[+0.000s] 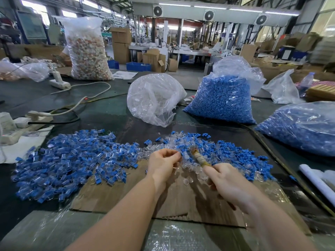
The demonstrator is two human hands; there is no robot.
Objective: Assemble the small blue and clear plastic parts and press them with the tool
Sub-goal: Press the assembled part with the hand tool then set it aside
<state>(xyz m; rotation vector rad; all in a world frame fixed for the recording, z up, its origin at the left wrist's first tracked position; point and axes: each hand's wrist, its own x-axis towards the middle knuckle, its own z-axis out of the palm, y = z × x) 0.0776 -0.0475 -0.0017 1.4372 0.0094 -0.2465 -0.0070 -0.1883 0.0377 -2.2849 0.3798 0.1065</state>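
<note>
My left hand (163,164) is over the cardboard sheet (126,194), its fingertips pinching a small clear and blue plastic part (182,154). My right hand (228,180) grips a tape-wrapped stick tool (198,157), whose blurred tip points up and left toward that part. A big heap of joined blue and clear parts (72,160) lies to the left. Loose blue pieces and clear shells (226,151) are spread beyond and to the right of both hands.
A bag of clear shells (154,98) and two bags of blue pieces (223,100) (304,127) stand behind the work spot. Power strips and cables (36,116) lie at the left. A white roll (317,180) rests at the right edge.
</note>
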